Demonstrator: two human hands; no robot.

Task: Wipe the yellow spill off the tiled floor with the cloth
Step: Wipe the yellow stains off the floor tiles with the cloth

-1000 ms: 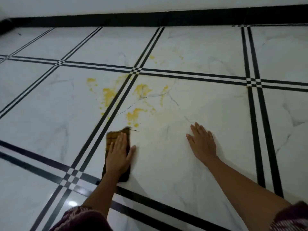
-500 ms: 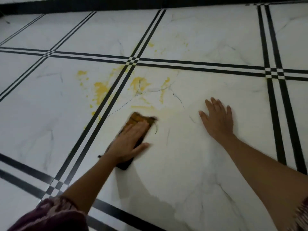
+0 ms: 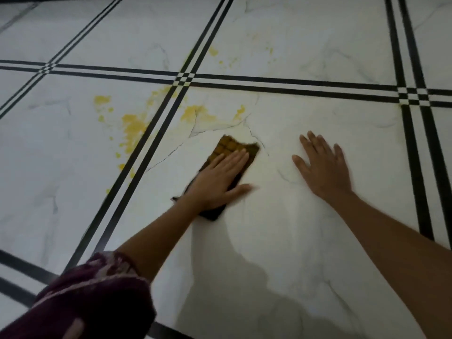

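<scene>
A yellow spill [image 3: 133,127] lies in patches on the white marble-look tiled floor [image 3: 305,228], on both sides of a double black line, with smaller specks further away. A dark checked cloth [image 3: 232,149], stained yellow at its far end, lies flat on the tile just below the right-hand patches. My left hand [image 3: 217,181] presses flat on the cloth, fingers together, thumb out on the tile. My right hand [image 3: 322,165] rests flat on the bare tile to the right of the cloth, fingers spread, holding nothing.
Double black lines [image 3: 137,172] cross the floor in a grid. A dark red patterned sleeve [image 3: 97,297] covers my left upper arm at the lower left. A dull streaked area of tile spreads between and below my hands.
My left hand has pushed the cloth forward and to the right, over the nearest yellow patch, which is gone from sight. The view has moved closer to the floor. My right hand stays planted.
</scene>
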